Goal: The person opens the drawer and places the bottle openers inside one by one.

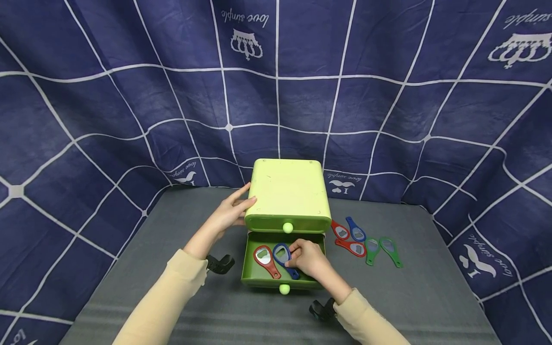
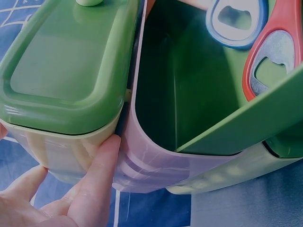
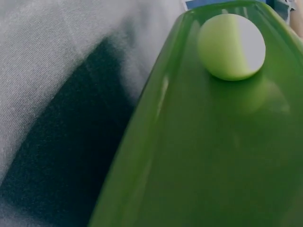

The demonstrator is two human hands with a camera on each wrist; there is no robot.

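Note:
A small cabinet (image 1: 289, 187) with a pale yellow-green body stands on the table, its lower green drawer (image 1: 254, 277) pulled out. Inside the drawer lies a red bottle opener (image 1: 272, 269). Beside it, my right hand (image 1: 308, 258) pinches the edge of a blue bottle opener (image 1: 282, 255), whose handle slants toward the drawer's front right. My left hand (image 1: 226, 211) rests against the cabinet's left side with extended fingers; the left wrist view shows its fingertips (image 2: 111, 146) on the body beside the shut upper drawer (image 2: 61, 61). In the right wrist view, the lower drawer's front and round knob (image 3: 232, 47) hide my right hand.
Right of the cabinet, several bottle openers lie on the grey table (image 1: 431, 287): red (image 1: 351, 247), blue (image 1: 357, 232) and green (image 1: 389, 247). A blue curtain (image 1: 310, 105) with white lines hangs behind and at both sides.

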